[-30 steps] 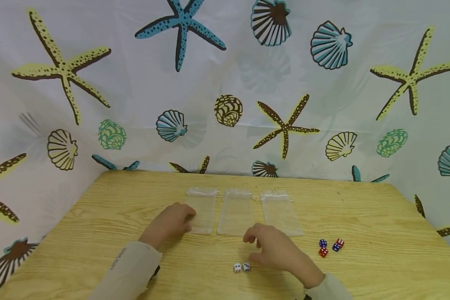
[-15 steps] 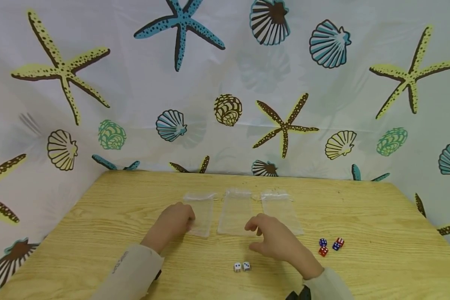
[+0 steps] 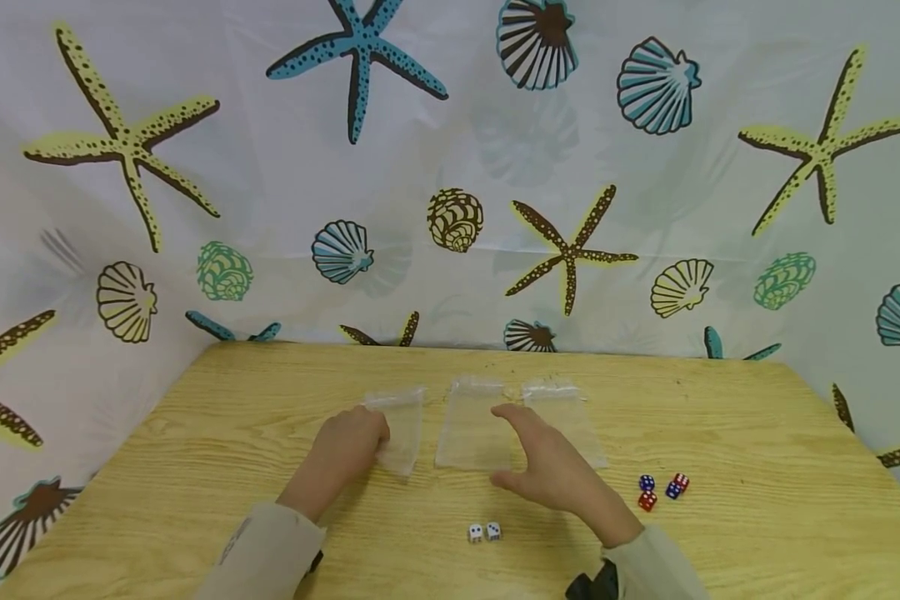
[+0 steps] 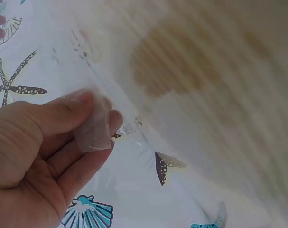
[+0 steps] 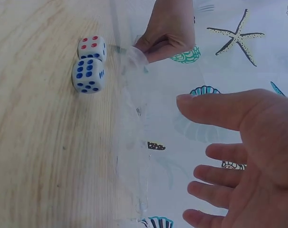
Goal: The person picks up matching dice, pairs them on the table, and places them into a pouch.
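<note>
Three sheer drawstring bags lie in a row on the table. My left hand pinches the near left part of the left bag, which is slightly skewed. In the left wrist view, thumb and fingers grip a thin see-through fold of it. The middle bag and right bag lie flat. My right hand, thumb and fingers spread with nothing between them, overlaps the right bag in the head view. Two white dice, one left and one right, sit side by side nearer to me.
To the right on the wooden table lie red dice and blue dice in two small groups. A white cloth printed with starfish and shells stands behind and at both sides.
My left hand has gone from loose fingers by the left bag to pinching it, and the bag has turned and shifted slightly left. My right hand has risen a little and its fingers have spread.
</note>
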`<state>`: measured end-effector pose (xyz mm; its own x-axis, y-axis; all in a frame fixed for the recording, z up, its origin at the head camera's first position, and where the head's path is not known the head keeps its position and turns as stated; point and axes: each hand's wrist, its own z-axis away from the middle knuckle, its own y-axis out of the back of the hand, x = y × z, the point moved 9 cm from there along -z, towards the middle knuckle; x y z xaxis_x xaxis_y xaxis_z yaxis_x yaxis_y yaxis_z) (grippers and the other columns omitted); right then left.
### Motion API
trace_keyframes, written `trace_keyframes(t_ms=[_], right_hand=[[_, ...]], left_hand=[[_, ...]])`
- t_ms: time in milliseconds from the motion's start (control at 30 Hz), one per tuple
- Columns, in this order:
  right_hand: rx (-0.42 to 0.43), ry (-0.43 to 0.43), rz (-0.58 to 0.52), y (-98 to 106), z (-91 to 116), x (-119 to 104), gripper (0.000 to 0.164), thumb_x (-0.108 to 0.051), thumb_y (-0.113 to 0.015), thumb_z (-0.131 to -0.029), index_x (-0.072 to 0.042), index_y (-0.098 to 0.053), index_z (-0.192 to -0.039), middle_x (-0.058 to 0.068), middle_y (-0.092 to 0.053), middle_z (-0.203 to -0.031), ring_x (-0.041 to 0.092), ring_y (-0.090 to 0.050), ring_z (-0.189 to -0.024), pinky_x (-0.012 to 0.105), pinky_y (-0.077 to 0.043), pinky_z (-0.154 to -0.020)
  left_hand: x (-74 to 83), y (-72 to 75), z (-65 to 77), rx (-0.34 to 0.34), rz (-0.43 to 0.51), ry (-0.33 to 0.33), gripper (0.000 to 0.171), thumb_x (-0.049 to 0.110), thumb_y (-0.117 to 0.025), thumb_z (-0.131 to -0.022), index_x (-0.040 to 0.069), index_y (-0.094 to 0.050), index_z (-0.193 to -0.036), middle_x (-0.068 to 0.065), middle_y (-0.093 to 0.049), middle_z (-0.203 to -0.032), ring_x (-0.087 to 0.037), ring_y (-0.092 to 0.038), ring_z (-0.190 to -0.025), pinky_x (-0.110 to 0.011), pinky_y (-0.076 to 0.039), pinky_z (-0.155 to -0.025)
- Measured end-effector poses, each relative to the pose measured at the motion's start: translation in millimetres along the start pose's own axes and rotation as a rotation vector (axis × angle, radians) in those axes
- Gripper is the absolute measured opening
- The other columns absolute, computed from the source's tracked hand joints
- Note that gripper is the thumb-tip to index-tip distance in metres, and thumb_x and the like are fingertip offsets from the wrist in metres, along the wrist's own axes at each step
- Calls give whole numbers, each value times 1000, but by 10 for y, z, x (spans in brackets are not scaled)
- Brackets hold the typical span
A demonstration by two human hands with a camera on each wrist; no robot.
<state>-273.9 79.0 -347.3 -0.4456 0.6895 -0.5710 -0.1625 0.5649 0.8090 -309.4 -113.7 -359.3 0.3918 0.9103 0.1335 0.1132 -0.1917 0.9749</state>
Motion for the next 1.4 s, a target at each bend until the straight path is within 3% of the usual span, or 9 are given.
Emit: trace_keyframes(t_ms=[133, 367, 467, 600, 833, 1000, 1167, 1267, 1400], right_hand=[[17, -6, 3, 21, -25, 27, 77, -19, -75, -82, -7, -34, -146, 16, -35, -150, 38, -43, -131, 53, -40, -102], [61, 0, -28, 71, -36, 51, 77, -19, -73, -83, -6, -32, -146, 17, -34, -150, 38, -44, -130, 54, -40, -102], [72, -17, -39, 88, -37, 76, 76, -22, -72, -84, -7, -31, -147, 16, -34, -150, 38, -43, -131, 54, -39, -103], [90, -52, -47, 123, -40, 126, 76, -25, -71, -85, -8, -31, -147, 16, -35, -150, 39, -46, -128, 54, -40, -102], [96, -70, -84, 178, -64, 198, 74, -30, -67, -89, -6, -29, -148, 17, -34, -150, 38, -39, -134, 55, -36, -106], [93, -75, -124, 255, -60, 264, 74, -35, -62, -92, -5, -26, -149, 19, -31, -152, 39, -34, -138, 57, -32, -108], [79, -66, -245, 287, -75, 295, 70, -34, -57, -95, -4, -25, -149, 19, -32, -151, 38, -35, -137, 57, -34, -107], [65, -66, -378, 297, -89, 294, 66, -29, -55, -97, -2, -24, -148, 21, -32, -151, 39, -35, -137, 55, -35, -107], [90, -136, -579, 339, -97, 345, 62, -22, -53, -98, -1, -24, -148, 23, -35, -148, 39, -40, -134, 49, -39, -106]], left_hand=[[28, 74, -1, 54, -13, 13, 47, -10, -55, -87, 15, -36, -53, 4, -24, -54, -11, -20, -55, -25, -19, -49], [177, 256, -40, 178, -45, 27, 41, -4, -55, -91, 13, -44, -55, 1, -37, -50, -11, -26, -52, -25, -25, -46], [279, 340, -47, 244, -55, 24, 28, -3, -56, -90, 9, -63, -65, -4, -60, -60, -13, -48, -52, -28, -39, -44], [429, 416, -64, 322, -70, -6, 21, -2, -59, -87, 9, -75, -96, -9, -74, -90, -24, -69, -74, -34, -54, -55], [597, 429, -97, 399, -96, -21, 23, -2, -61, -86, 9, -74, -102, -6, -74, -98, -22, -71, -84, -33, -56, -57], [768, 453, -50, 494, -113, -83, 27, -4, -69, -79, 7, -73, -103, -6, -74, -100, -21, -71, -85, -30, -55, -55], [916, 464, 6, 548, -123, -134, 27, -2, -72, -77, 7, -74, -103, -8, -73, -100, -21, -71, -86, -29, -57, -61], [998, 465, 33, 564, -134, -161, 27, -1, -73, -77, 7, -74, -102, -8, -73, -100, -21, -71, -88, -29, -57, -66], [1160, 502, 75, 602, -161, -224, 26, 2, -75, -76, 6, -74, -101, -8, -73, -99, -20, -71, -89, -29, -57, -71]])
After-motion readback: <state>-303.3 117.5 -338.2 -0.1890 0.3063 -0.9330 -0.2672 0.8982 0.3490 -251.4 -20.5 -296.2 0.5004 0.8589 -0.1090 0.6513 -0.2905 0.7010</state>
